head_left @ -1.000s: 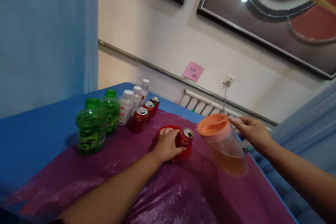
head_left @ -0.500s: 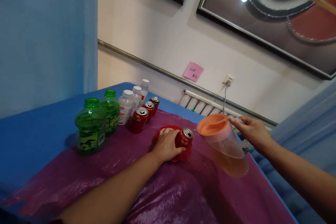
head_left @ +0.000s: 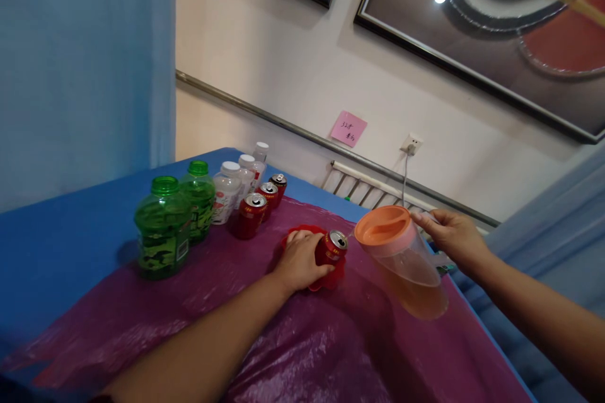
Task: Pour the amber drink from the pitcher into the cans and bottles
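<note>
Home rm, framed art (head_left: 496, 19), radiator (head_left: 373, 192)

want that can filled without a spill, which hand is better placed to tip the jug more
Right. The right hand already grips the handle of the jug, whose spout hangs by the open can. The left hand is wrapped round the can, steadying it.

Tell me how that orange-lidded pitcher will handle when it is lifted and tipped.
The pitcher probably feels bottom-heavy: amber liquid fills only its lower part. That liquid would likely slosh toward the spout as it tilts. The right hand grips only the handle side, so it may want to swing; its clear plastic wall looks stiff.
</note>
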Demonstrator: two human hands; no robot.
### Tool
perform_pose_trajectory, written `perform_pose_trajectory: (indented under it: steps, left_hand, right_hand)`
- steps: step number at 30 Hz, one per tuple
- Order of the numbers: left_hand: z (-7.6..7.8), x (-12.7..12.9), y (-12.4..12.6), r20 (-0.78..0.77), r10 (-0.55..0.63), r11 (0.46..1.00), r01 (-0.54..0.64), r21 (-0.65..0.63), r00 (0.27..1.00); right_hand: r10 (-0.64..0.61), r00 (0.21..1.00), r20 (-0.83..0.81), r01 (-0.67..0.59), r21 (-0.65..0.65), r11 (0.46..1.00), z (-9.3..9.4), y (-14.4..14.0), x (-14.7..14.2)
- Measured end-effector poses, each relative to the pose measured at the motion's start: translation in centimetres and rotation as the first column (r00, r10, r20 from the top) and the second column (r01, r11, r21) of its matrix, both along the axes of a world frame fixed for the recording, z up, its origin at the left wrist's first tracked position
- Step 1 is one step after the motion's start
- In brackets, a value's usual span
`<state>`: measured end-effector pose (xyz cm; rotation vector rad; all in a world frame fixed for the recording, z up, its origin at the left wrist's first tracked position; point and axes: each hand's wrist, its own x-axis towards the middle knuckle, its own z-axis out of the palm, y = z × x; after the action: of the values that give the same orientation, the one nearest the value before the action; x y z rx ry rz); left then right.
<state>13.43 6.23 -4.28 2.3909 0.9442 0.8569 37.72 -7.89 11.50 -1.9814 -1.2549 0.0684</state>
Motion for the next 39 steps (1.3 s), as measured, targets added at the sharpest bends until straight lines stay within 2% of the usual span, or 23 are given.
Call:
perform_pose_trajectory:
  steps: [39]
  left_hand:
    - [-0.01,0.08,-0.01,-0.008,-0.014,1.000,0.014,0.003,1.000]
  right_hand:
    - [-0.016,0.997,0.076,0.019,-0.045,0.999,-0.19,-0.06,0.10]
